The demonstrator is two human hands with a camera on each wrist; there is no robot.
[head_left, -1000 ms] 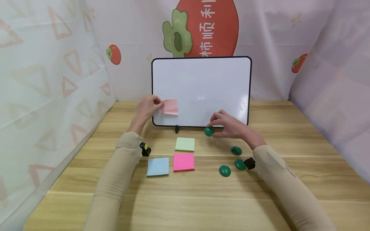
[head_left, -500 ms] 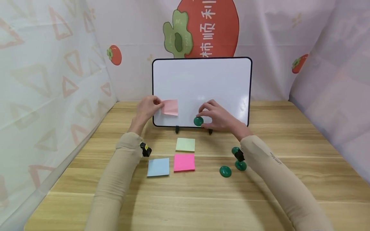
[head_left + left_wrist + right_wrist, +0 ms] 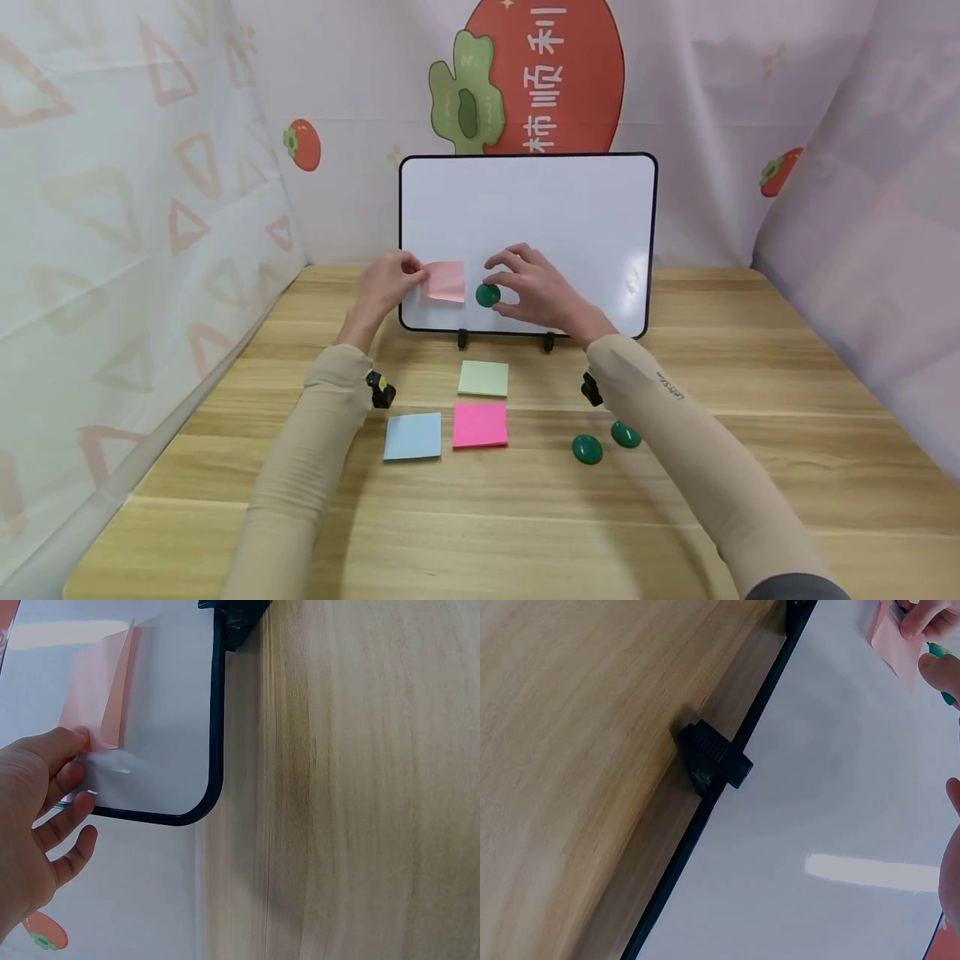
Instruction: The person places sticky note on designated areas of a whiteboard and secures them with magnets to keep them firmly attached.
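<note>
My left hand (image 3: 387, 286) pinches the left edge of a pink sticky note (image 3: 446, 282) against the lower left of a whiteboard (image 3: 555, 208). In the left wrist view the thumb presses on the note (image 3: 94, 690), whose one side lifts off the board. Just right of the note, my right hand (image 3: 542, 292) holds a round green magnet (image 3: 487, 295) between thumb and index finger, its other fingers spread. In the right wrist view that magnet (image 3: 943, 697) shows only in part behind the thumb, close to the pink note (image 3: 895, 645).
Black feet (image 3: 549, 342) prop the whiteboard on the wooden table (image 3: 480, 533). In front lie pale green (image 3: 483, 378), blue (image 3: 413, 436) and bright pink (image 3: 480, 425) sticky note pads. Two green magnets (image 3: 587, 449) show by the right forearm. A printed curtain (image 3: 352, 208) hangs behind.
My right hand has carried the green magnet up and left from the board's lower edge to beside the pink note. The left hand stays in place on the note. The right forearm now covers one table magnet.
</note>
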